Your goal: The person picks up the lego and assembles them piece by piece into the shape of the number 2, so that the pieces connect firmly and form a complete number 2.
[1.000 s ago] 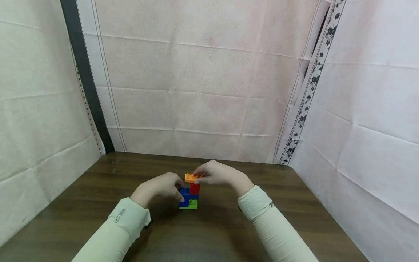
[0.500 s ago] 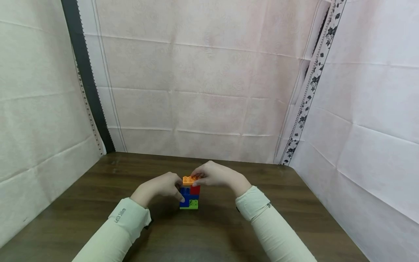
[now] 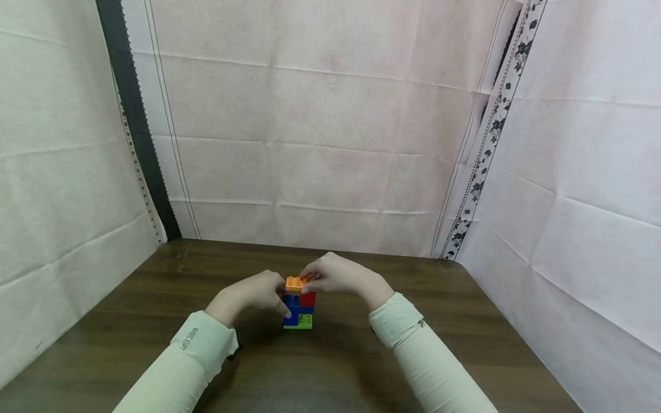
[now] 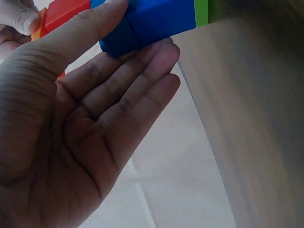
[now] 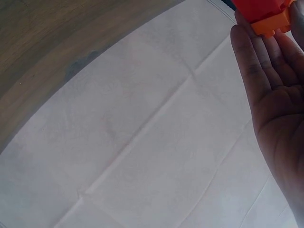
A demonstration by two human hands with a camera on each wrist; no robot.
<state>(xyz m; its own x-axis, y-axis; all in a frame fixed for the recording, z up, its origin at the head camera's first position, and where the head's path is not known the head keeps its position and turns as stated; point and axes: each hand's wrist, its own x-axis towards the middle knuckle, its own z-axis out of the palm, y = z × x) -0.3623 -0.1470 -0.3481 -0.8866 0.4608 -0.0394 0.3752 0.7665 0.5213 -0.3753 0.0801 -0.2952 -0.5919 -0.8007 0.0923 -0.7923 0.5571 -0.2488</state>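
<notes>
A small stack of toy building bricks stands on the table. A green plate (image 3: 305,321) forms its base, with blue bricks (image 4: 161,19) above it. On the right side of the blue ones sits a red brick (image 3: 307,299). Topping the red one is an orange brick (image 3: 295,283), which juts out leftward over the blue studs. My left hand (image 3: 256,295) grips the blue bricks from the left, thumb on the near face and fingers behind. My right hand (image 3: 341,277) pinches the orange brick at its right end. In the right wrist view the orange brick (image 5: 273,23) lies against the red.
The dark wooden table (image 3: 289,378) spreads around the stack. White cloth (image 3: 330,126) hangs behind it, with more cloth along both sides. Pale sleeves (image 3: 181,361) cover both forearms.
My right hand has moved slightly left and carried the orange brick with it, further over the blue studs and down onto the red brick. My left hand has kept its place on the blue bricks.
</notes>
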